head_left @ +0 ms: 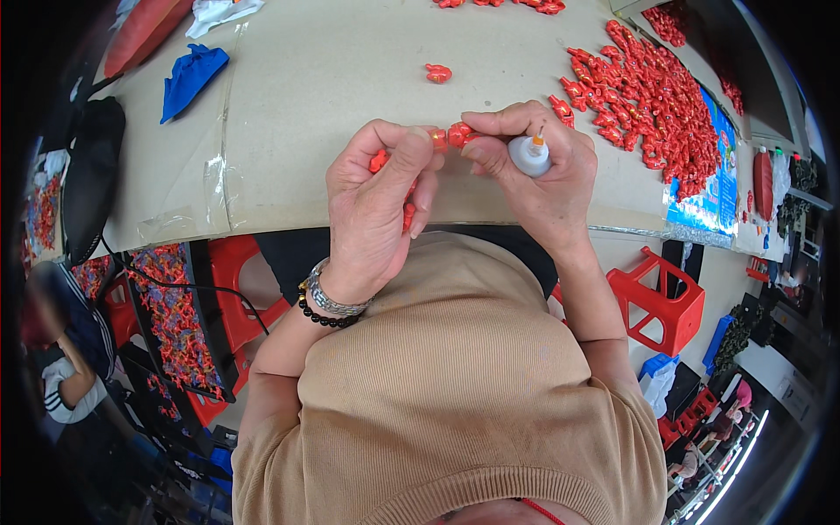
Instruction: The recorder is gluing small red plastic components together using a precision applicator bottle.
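Observation:
Over the near part of the table, my left hand (381, 179) pinches a small red plastic piece (438, 138) between thumb and forefinger. More red bits (379, 161) show among its curled fingers. My right hand (551, 166) grips another red piece (460, 133) by its fingertips, end to end with the left one; whether they touch I cannot tell. Tucked in the right palm is a small white squeeze bottle (530, 156) with an orange-tipped nozzle. A single red figure-like piece (438, 73) lies on the table beyond my hands.
A big heap of red pieces (656, 109) covers the table's right side, partly over a blue printed sheet (722, 166). A blue cloth (192, 80) lies at left. Red stools (658, 297) and a tray of coloured parts (179, 315) stand below the table. Other people sit farther off.

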`<action>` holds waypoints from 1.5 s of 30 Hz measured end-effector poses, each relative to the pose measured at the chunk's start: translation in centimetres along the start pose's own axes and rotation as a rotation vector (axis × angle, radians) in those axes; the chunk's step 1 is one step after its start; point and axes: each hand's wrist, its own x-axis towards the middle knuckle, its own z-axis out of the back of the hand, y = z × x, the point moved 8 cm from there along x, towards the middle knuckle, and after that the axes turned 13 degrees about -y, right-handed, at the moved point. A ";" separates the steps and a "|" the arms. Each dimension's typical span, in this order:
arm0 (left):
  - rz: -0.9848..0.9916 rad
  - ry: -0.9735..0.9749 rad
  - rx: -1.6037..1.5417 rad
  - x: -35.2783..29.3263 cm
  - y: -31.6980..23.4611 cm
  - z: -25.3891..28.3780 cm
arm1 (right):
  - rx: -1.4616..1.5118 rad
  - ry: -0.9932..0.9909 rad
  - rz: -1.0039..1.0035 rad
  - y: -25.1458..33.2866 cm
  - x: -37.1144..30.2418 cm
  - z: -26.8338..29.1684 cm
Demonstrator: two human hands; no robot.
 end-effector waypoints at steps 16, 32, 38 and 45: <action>0.004 0.025 0.085 -0.1 -0.8 -0.3 | 0.012 -0.054 -0.115 -1.2 -1.0 0.3; -0.175 0.016 0.104 0.6 -2.4 -1.3 | 0.260 -0.008 -0.028 -1.4 0.0 -1.1; -0.168 0.055 0.129 0.9 -1.4 -1.5 | 0.284 -0.075 -0.054 -1.9 -0.3 -0.6; 0.084 -0.001 0.080 0.2 -0.1 -0.5 | 0.196 0.029 -0.013 -1.4 -0.1 -1.0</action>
